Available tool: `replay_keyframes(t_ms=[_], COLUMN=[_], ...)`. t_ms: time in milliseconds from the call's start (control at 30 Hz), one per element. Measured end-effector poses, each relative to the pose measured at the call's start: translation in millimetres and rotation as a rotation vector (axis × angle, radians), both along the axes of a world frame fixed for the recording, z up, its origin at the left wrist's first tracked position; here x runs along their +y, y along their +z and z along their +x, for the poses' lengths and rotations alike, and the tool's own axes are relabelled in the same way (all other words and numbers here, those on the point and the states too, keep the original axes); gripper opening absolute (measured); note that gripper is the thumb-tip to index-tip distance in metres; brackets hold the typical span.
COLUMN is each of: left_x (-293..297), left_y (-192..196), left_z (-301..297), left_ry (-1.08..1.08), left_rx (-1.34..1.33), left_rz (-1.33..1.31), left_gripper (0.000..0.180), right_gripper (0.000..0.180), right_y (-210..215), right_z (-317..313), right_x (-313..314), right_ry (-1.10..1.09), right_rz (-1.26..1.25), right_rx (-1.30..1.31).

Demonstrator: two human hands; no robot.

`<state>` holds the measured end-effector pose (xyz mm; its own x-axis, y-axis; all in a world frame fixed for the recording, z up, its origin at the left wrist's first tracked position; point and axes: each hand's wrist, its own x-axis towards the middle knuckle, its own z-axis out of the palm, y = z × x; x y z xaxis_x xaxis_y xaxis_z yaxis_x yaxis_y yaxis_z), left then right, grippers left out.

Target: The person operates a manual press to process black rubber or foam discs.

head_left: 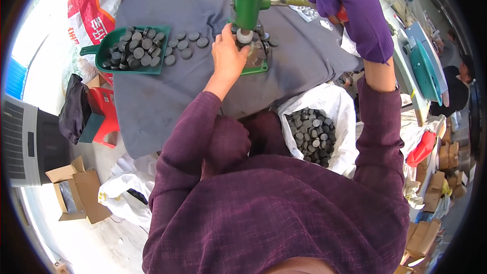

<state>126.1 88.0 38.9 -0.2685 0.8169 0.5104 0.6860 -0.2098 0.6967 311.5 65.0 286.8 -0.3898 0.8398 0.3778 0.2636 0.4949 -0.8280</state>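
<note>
Left hand [228, 56], bare, reaching to the base of the green press [248, 7] near the far edge of the grey-covered bench [152, 101]; fingertips pinched narrow around a small white-topped disc [245, 36] under the ram. Right hand [350, 5], purple-gloved, closed around the press lever [297, 1]. Dark discs [182, 45] loose beside the green scoop tray [109, 45] toward the bench's left edge; more in a white bag [335, 106] below the near edge.

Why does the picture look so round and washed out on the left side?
In the head view, the fisheye lens bends straight edges, such as the grey table, toward a dark round rim; daylight overexposes the left edge beside the green tray; the left hand and the gloved right hand look sharp, not blurred.
</note>
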Motion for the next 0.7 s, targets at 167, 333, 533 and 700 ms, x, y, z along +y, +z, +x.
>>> replay_keyframes(t_ms=[167, 333, 533, 700], left_x=[2, 23, 9, -17], left_y=[-1, -13, -31, -40], left_z=[-14, -80, -76, -70], left_ry=[-0.071, 0.246, 0.188, 0.087], left_rx=[-0.239, 0.516, 0.892, 0.634], left_rz=[0.038, 0.036, -0.071, 0.095], left_gripper=[0.069, 0.027, 0.013, 0.009], right_gripper=[0.025, 0.026, 0.026, 0.026], right_y=[-52, -125, -124, -78], right_z=[18, 23, 23, 20], right_x=[-16, -23, -17, -30], right_ry=[0.038, 0.218, 0.287, 0.165], right_rz=[0.234, 0.592, 0.613, 0.192], right_rx=[-0.176, -0.186, -0.202, -0.187])
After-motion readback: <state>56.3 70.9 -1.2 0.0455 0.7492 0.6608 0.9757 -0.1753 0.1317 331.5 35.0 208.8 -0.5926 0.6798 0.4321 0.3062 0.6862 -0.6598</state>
